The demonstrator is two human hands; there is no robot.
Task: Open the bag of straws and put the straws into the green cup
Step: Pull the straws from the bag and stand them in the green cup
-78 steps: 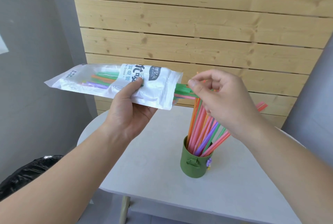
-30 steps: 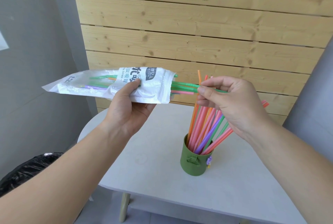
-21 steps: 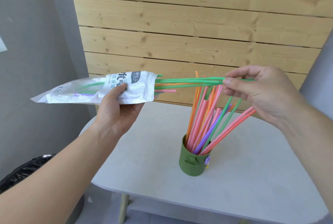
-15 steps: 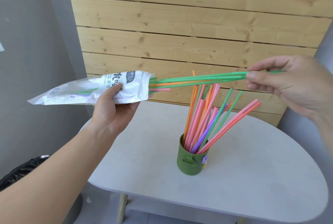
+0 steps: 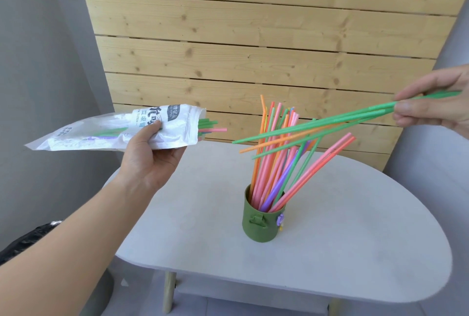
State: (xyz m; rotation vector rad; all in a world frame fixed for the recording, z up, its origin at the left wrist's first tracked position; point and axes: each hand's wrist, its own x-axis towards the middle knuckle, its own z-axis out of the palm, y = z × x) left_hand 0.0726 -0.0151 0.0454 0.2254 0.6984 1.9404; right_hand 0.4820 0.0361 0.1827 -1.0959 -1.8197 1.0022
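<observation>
A: Where do things stand?
B: The left hand (image 5: 149, 155) grips the bag (image 5: 121, 130), a few spare straws (image 5: 213, 129) poking out of its open mouth. The right hand (image 5: 436, 107) pinches a bunch (image 5: 317, 125) of green and orange straws by one end, above the green cup (image 5: 261, 224) on the table (image 5: 355, 239).
A: Risks?
B: I'd say the fanned free ends could snag the standing straws (image 5: 274, 163) and tip the cup.
A: Any print?
B: Chinese characters, plus "Straw".

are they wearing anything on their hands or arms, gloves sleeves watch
Nothing worn shows. The left hand is ungloved and ringless, and the left forearm is bare to the frame edge: no sleeve, watch or bracelet. The right hand is ungloved and ringless too; its arm is out of frame.
</observation>
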